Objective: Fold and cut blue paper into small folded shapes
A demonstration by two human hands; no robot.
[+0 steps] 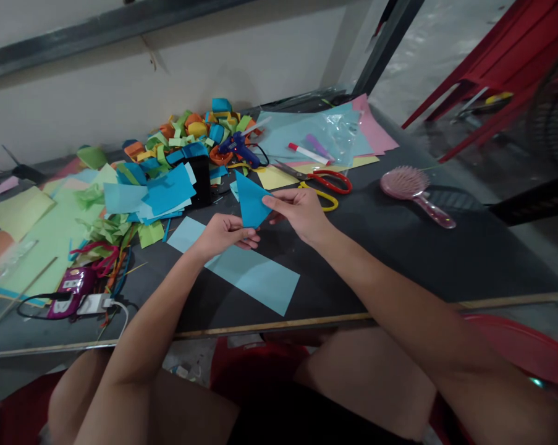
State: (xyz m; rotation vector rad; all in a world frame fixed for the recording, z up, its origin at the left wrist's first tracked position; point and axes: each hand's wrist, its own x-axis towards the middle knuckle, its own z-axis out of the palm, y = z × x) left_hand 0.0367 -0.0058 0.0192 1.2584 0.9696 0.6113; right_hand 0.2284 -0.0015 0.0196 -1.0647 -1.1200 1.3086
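Between my two hands is a piece of blue paper [251,203], triangular in outline, lifted above the table. My left hand [227,235] pinches its lower edge between thumb and fingers. At its right side, my right hand [295,210] grips it with the thumb on the near face. Under my hands a light blue paper strip [260,278] lies flat on the dark table, partly covered by my left hand. Just beyond my right hand are scissors with red handles [329,181] and a second pair with yellow handles [325,199].
Folded colored paper pieces [198,128] pile up at the back, beside a blue glue gun [239,148]. A pink hairbrush [413,191] lies to the right. At left are green paper sheets [51,228] and a purple power strip [75,287] with cables. Behind stands a red chair [501,55].
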